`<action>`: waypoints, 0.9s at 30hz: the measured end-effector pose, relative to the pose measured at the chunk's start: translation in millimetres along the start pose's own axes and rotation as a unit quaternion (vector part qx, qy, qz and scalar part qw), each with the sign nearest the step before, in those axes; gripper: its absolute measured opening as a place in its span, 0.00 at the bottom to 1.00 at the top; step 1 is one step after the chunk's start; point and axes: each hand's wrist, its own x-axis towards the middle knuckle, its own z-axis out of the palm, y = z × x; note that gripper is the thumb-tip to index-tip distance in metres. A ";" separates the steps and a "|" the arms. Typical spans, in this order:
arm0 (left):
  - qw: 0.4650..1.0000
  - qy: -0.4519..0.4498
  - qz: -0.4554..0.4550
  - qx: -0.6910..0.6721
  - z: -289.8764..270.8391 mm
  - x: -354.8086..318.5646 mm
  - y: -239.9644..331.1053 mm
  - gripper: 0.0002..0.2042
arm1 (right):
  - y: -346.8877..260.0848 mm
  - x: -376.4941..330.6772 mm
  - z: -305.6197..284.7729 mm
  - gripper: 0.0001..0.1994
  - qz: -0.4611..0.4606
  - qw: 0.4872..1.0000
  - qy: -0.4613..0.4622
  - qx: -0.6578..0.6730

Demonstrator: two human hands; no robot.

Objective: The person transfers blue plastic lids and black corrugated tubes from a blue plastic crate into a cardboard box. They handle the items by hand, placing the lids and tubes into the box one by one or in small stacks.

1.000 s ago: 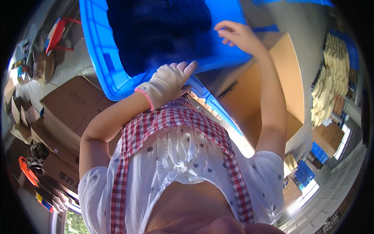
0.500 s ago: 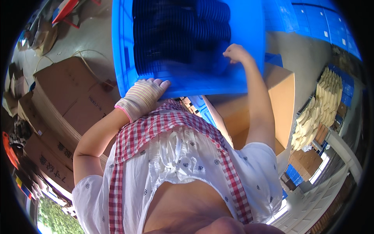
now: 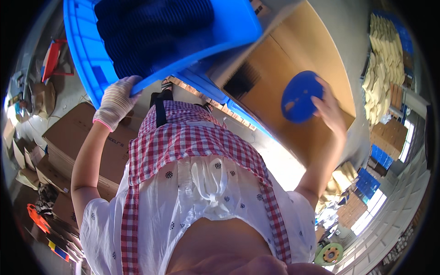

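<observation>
Blue and flat, the disc (image 3: 300,94) is marked by tan patches; its right edge is pinched in the half-closed right hand (image 3: 330,107), over the open carton (image 3: 293,43). Room is left between disc and dark stack (image 3: 241,80). The near rim of the bin (image 3: 231,34) is gripped by the curled left hand (image 3: 115,101).

From my end I see the gloved left hand (image 3: 117,100) gripping, its forearm (image 3: 88,156) angled forward, the bare right hand (image 3: 331,106) pinching
</observation>
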 end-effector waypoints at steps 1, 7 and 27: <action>1.000 0.000 -0.022 0.002 -1.8 -2.2 2.3 0.11 | 36.9 19.6 19.2 0.28 0.022 0.999 -0.031 -0.010; 0.997 0.041 -0.046 0.040 17.8 17.6 -8.3 0.11 | 195.6 107.6 153.6 0.29 0.108 0.994 -0.029 -0.002; 0.998 0.065 0.021 0.006 7.9 -8.2 6.7 0.20 | -227.9 164.5 208.5 0.23 -0.328 0.915 -0.209 -0.104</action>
